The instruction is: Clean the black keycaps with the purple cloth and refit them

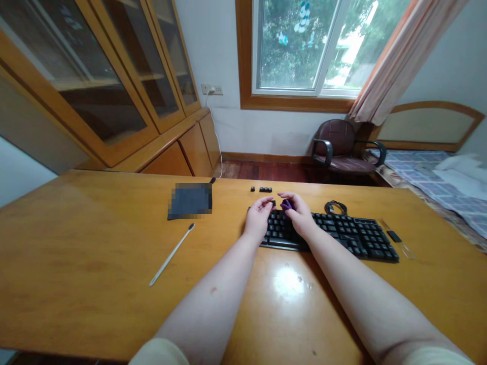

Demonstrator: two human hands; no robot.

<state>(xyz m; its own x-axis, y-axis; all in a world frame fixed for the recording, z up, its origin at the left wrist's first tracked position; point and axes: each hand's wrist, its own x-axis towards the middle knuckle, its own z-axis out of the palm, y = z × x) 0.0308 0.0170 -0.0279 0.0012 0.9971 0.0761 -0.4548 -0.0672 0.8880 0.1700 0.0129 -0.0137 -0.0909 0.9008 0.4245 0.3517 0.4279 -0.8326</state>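
Observation:
My left hand (259,219) pinches a small black keycap (273,204) above the left end of a black keyboard (353,238). Close beside it, my right hand (301,217) is closed on a bunched purple cloth (286,205), whose fingers face the keycap. The keyboard lies flat on the table under both hands, which hide part of its left half. Past its back edge sit a lone loose keycap (252,188) and a short row of keycaps (265,189).
A white brush with a dark head (173,253) and a dark blurred flat item (190,200) lie left on the wooden table (95,263). A coiled cable (336,208) rests behind the keyboard. A wire tool with black handle (394,236) lies right. Beyond stands a chair (338,144).

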